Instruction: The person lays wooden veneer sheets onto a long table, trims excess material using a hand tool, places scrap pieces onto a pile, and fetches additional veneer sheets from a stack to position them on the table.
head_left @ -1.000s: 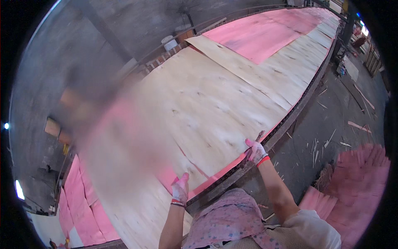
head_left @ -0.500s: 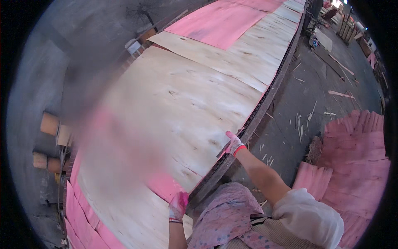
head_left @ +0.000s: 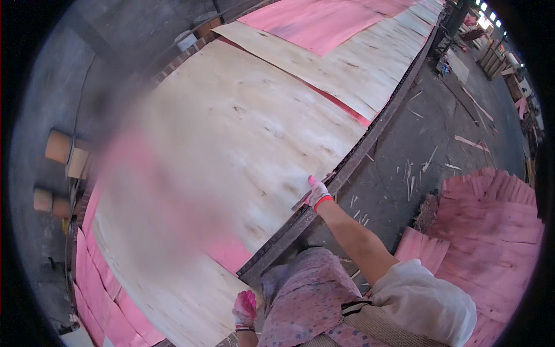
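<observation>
Cream-coloured, knotty wood-veneer sheet (head_left: 248, 127): broad rectangle, toward eleven o'clock from centre. Near edge now meets dark metal rail (head_left: 292, 229), covering the pink margin visible a second ago; narrow red gap (head_left: 350, 110) has widened between one and two. Judged: sheet shifted nearer, exposing its far seam. Right hand, pink-stained white glove (head_left: 317, 192), just off centre at four o'clock, fingers curled around thin brown strip (head_left: 299, 203). Left hand, similarly gloved (head_left: 245, 308), near six, has left the rail corner; fingers spread or closed, cannot tell.
</observation>
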`<state>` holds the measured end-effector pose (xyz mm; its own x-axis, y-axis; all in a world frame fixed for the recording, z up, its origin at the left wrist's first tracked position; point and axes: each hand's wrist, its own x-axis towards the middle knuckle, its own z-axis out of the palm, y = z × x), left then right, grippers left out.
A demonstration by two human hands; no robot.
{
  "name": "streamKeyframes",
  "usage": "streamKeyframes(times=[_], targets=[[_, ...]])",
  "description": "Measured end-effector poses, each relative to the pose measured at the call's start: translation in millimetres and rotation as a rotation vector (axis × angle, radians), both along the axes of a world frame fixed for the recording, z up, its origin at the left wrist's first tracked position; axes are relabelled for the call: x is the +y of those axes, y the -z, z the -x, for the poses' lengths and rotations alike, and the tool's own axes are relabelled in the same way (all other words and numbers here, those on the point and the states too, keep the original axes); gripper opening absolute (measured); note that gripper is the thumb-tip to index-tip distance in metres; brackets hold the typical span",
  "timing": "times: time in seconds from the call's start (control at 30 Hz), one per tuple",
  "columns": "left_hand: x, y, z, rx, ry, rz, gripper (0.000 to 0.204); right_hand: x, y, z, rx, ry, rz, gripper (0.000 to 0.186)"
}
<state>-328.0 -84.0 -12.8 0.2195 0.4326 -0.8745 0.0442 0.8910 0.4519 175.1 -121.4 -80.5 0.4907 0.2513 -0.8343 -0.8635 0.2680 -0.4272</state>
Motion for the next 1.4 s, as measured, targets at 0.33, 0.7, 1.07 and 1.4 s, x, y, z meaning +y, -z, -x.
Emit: streamKeyframes(times=[0.33, 0.7, 1.07, 1.4], targets=[[-1.3, -0.8, 30.6, 0.042, -0.094, -0.08, 0.039, 15.1, -13.2, 0.9, -0.005, -0.037, 0.013, 0.043], [-29.3, -6.0, 87.6, 0.206, -0.238, -0.092, 0.036, -30.7, -27.3, 25.4, -0.21, 0.097, 0.034, 0.029], [-41.3, 75.8, 312.1, 0.33, -0.476, -0.059, 0.023, -33.7, 18.5, 334.5, -0.558, -1.321, -0.091, 0.049], [-24.3, 66.6, 445.7, 0.128, -0.73, 0.184, 0.039, 4.9, -125.0, 435.5, -0.701, -1.542, 0.151, 0.041]])
